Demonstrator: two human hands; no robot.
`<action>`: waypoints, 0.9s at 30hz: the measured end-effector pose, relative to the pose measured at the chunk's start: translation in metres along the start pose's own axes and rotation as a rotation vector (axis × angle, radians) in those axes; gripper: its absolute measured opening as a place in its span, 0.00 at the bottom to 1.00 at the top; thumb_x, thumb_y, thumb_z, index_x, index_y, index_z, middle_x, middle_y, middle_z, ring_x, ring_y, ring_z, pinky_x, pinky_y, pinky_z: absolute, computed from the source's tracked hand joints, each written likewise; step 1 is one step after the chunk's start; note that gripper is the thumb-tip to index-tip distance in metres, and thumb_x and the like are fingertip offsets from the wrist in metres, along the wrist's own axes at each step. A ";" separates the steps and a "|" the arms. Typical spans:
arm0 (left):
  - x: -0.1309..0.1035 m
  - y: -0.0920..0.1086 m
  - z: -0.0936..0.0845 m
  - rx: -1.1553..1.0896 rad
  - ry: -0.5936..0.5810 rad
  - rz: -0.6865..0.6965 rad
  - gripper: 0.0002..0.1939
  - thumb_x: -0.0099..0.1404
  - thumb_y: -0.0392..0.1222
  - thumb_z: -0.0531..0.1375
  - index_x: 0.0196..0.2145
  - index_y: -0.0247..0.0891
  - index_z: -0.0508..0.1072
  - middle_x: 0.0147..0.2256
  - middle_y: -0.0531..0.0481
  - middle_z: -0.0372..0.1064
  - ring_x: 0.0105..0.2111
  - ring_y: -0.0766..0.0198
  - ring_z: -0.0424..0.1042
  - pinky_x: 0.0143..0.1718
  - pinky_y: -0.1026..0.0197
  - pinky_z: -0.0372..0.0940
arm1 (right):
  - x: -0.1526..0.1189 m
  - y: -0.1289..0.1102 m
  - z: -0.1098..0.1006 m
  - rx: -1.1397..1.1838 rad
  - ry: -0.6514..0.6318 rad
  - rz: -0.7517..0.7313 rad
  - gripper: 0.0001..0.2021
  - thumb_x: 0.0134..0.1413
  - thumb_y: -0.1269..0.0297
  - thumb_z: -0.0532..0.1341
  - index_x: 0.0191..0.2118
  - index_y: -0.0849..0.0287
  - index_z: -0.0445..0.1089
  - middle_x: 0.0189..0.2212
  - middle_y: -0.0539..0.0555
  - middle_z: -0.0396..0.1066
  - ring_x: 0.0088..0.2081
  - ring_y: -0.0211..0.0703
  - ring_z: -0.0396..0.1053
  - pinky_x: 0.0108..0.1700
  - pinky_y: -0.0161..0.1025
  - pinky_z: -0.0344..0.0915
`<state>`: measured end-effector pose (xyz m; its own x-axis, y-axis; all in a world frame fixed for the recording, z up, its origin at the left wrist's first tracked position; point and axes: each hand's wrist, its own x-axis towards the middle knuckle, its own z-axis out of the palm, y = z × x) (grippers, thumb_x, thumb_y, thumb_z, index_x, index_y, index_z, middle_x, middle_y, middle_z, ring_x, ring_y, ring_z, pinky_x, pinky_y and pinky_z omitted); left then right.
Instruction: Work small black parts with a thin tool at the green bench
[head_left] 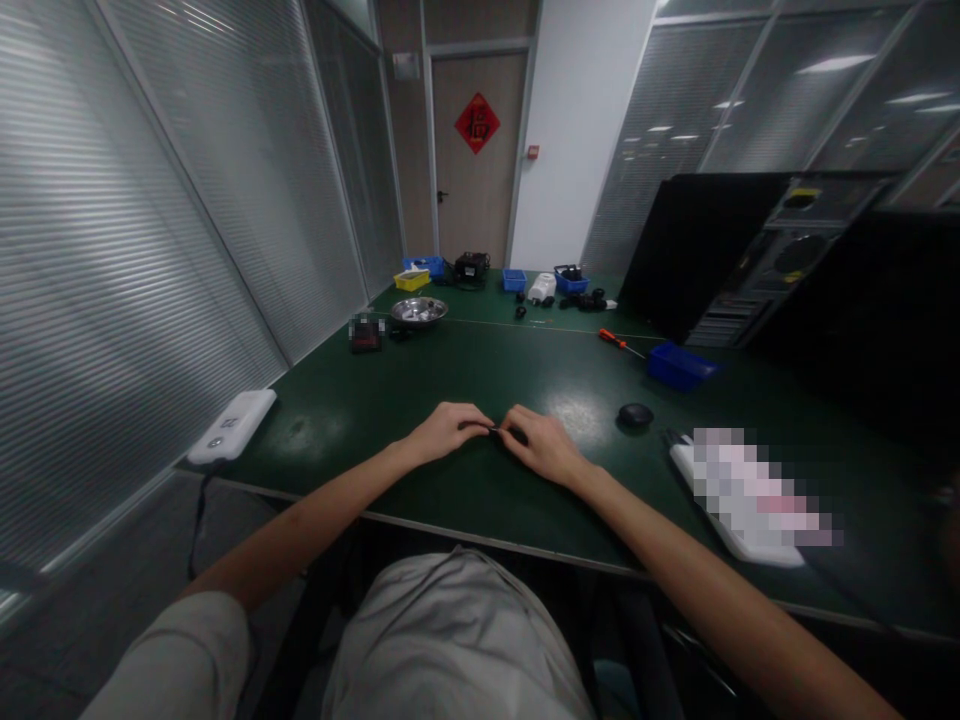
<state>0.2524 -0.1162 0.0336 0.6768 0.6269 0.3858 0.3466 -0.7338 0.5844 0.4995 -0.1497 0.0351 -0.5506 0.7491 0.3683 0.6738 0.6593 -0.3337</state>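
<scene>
Over the front middle of the green table (450, 480), my left hand (448, 430) and my right hand (541, 442) meet, fingertips almost touching. Both are closed in a pinch on a small dark piece (494, 431) between them. Its kind is too small to make out, and the fingers cover most of it. To the right of my right hand lies a black computer mouse (635, 415), apart from it.
An orange screwdriver (611, 338) and a blue bin (679, 366) lie right of centre. A metal dish (418, 312) stands back left. White devices sit at the left edge (234, 428) and right (757, 545). Black computer cases (697, 250) stand at right.
</scene>
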 end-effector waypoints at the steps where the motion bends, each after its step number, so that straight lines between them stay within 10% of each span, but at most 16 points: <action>1: 0.000 -0.001 0.000 -0.002 0.005 0.000 0.12 0.73 0.44 0.61 0.49 0.41 0.81 0.46 0.46 0.78 0.46 0.59 0.76 0.51 0.58 0.68 | 0.000 0.000 0.000 -0.006 0.000 0.003 0.04 0.69 0.62 0.58 0.41 0.54 0.69 0.39 0.51 0.71 0.35 0.40 0.69 0.36 0.36 0.58; 20: 0.004 -0.011 -0.003 0.068 0.131 -0.038 0.11 0.72 0.45 0.61 0.43 0.40 0.82 0.42 0.46 0.76 0.43 0.59 0.75 0.48 0.58 0.68 | 0.002 0.000 0.004 -0.047 -0.010 -0.006 0.04 0.70 0.62 0.58 0.43 0.54 0.69 0.41 0.51 0.71 0.35 0.40 0.70 0.35 0.36 0.57; 27: -0.003 -0.010 -0.002 0.222 0.015 0.025 0.14 0.76 0.40 0.55 0.49 0.41 0.80 0.47 0.45 0.74 0.49 0.58 0.71 0.52 0.55 0.66 | 0.000 -0.002 0.000 -0.019 -0.003 0.010 0.05 0.70 0.62 0.57 0.41 0.54 0.69 0.39 0.51 0.71 0.34 0.40 0.69 0.36 0.36 0.58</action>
<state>0.2455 -0.1103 0.0287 0.6777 0.6106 0.4096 0.4657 -0.7876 0.4035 0.4981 -0.1506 0.0353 -0.5453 0.7558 0.3625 0.6883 0.6505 -0.3209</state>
